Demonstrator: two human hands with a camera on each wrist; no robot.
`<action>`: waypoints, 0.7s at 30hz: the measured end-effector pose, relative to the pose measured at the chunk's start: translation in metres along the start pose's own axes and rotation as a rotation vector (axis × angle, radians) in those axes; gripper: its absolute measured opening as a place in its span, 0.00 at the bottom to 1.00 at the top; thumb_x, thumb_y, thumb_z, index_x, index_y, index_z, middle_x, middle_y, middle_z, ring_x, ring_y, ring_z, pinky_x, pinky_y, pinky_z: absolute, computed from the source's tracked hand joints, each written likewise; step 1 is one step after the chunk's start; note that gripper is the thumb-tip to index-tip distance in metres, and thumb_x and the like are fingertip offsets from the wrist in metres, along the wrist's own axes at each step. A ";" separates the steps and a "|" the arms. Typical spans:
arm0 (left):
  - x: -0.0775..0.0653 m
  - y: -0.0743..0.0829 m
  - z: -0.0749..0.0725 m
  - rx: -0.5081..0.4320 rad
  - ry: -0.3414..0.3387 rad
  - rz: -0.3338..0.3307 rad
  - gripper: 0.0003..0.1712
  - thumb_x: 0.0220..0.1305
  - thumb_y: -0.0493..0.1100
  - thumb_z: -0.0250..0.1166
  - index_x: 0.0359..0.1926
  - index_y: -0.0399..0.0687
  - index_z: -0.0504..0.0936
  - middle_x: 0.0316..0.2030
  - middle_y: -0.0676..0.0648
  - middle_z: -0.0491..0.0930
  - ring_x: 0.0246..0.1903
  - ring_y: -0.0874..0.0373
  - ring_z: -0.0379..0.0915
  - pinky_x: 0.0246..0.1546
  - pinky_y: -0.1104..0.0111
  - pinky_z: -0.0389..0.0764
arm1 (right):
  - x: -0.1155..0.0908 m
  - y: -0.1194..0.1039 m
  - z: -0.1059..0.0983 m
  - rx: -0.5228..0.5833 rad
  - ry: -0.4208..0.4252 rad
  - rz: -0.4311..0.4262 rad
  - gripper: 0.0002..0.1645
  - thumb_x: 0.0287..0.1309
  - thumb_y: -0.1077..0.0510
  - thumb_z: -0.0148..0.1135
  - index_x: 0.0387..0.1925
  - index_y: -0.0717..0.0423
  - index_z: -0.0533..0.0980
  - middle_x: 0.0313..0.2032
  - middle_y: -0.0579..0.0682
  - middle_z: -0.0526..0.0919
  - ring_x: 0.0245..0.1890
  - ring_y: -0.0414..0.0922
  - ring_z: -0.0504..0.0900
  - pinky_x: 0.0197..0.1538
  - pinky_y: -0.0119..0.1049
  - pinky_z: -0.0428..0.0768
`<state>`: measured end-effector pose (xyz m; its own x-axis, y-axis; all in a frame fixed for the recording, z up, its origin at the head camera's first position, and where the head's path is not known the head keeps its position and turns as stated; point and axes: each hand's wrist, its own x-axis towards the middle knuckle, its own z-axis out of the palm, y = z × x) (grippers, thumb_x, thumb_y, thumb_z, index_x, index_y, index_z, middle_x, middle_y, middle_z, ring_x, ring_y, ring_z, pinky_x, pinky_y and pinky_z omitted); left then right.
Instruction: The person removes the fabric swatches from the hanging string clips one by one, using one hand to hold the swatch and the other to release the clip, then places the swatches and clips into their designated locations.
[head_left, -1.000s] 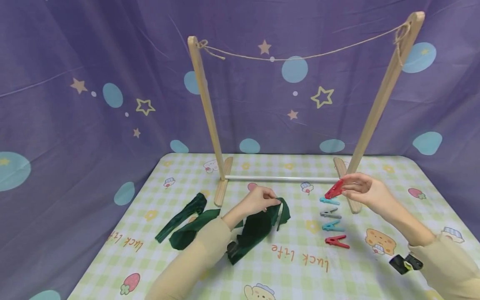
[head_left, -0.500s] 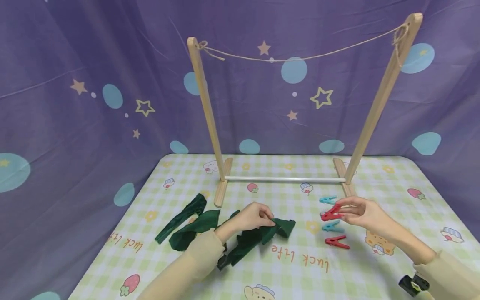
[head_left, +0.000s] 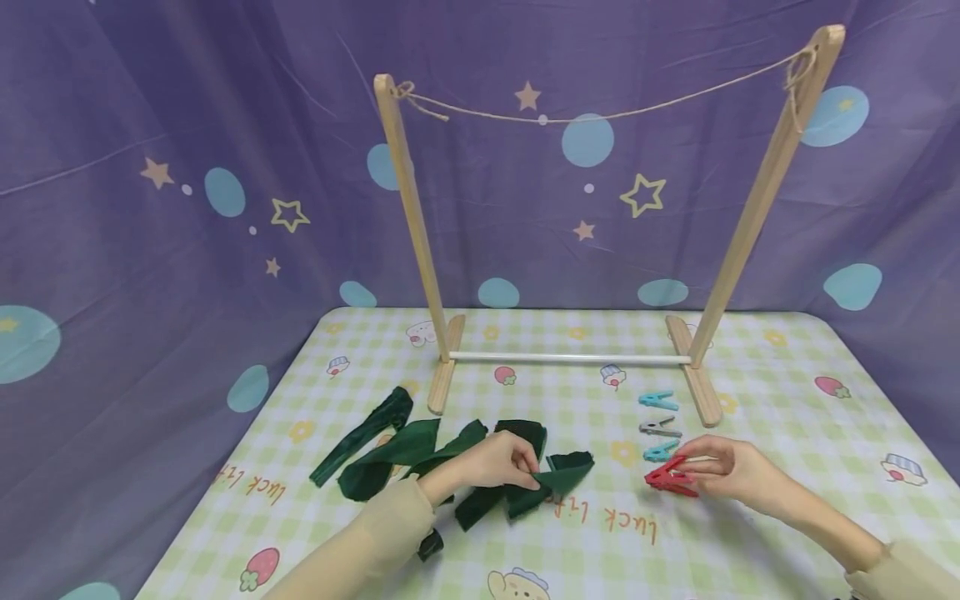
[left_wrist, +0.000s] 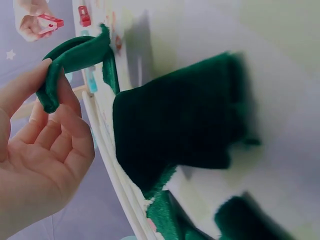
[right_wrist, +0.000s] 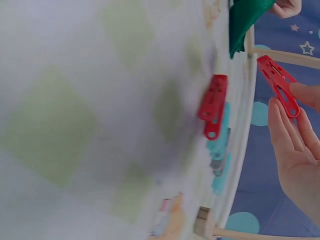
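Observation:
My left hand [head_left: 495, 460] pinches the edge of a dark green velvety cloth [left_wrist: 82, 54] between thumb and fingers. The rest of that cloth drapes toward the table, beside other dark green pieces such as a folded one [left_wrist: 175, 110]. To the right, my right hand [head_left: 742, 477] pinches a red clothespin [right_wrist: 277, 82] by its handle end. Below it a second red clothespin [right_wrist: 214, 107] lies on the table, partly overlapped in the head view. Behind that lie a blue clothespin [head_left: 662, 451], a grey clothespin [head_left: 660, 427] and another blue clothespin [head_left: 658, 400], in a column.
A wooden frame stands at the back, its left post [head_left: 412, 217] and right post [head_left: 765, 200] joined by a sagging twine line [head_left: 555, 122] and a low white rod [head_left: 570, 358]. More green strips [head_left: 367, 433] lie left on the checked tablecloth [head_left: 817, 450].
My right hand has come toward me with the red clothespin, from the back blue clothespin down to the front red one. My left hand has lowered and moved nearer, still pinching the cloth.

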<state>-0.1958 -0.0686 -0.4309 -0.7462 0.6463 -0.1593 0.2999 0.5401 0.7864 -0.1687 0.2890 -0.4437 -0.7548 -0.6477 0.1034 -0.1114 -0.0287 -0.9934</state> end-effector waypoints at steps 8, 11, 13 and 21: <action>-0.008 -0.004 0.006 0.001 -0.031 -0.026 0.04 0.46 0.34 0.68 0.24 0.43 0.80 0.18 0.55 0.75 0.19 0.69 0.69 0.22 0.78 0.70 | -0.012 0.014 0.004 -0.071 0.077 0.099 0.22 0.50 0.70 0.58 0.46 0.81 0.64 0.47 0.47 0.76 0.42 0.35 0.78 0.39 0.31 0.78; -0.010 -0.005 0.008 0.007 -0.045 -0.036 0.04 0.46 0.35 0.68 0.24 0.44 0.80 0.18 0.55 0.75 0.20 0.69 0.69 0.23 0.78 0.71 | -0.014 0.019 0.005 -0.022 0.054 0.066 0.20 0.49 0.72 0.57 0.45 0.79 0.66 0.46 0.47 0.78 0.43 0.37 0.78 0.40 0.30 0.78; -0.010 -0.007 0.009 0.014 -0.052 -0.036 0.05 0.46 0.35 0.69 0.24 0.44 0.80 0.19 0.56 0.75 0.20 0.69 0.69 0.23 0.78 0.71 | -0.016 0.023 0.006 0.043 0.025 0.040 0.18 0.50 0.73 0.56 0.45 0.75 0.69 0.46 0.43 0.78 0.44 0.38 0.78 0.41 0.30 0.77; -0.012 -0.009 0.013 -0.002 -0.062 -0.061 0.05 0.45 0.35 0.69 0.24 0.43 0.80 0.18 0.56 0.76 0.19 0.68 0.70 0.20 0.77 0.72 | -0.020 0.031 0.008 0.068 0.018 0.046 0.19 0.50 0.74 0.56 0.45 0.77 0.67 0.46 0.39 0.77 0.43 0.38 0.78 0.40 0.31 0.77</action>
<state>-0.1813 -0.0742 -0.4435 -0.7247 0.6445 -0.2438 0.2535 0.5784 0.7754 -0.1522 0.2948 -0.4769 -0.7700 -0.6355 0.0575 -0.0323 -0.0513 -0.9982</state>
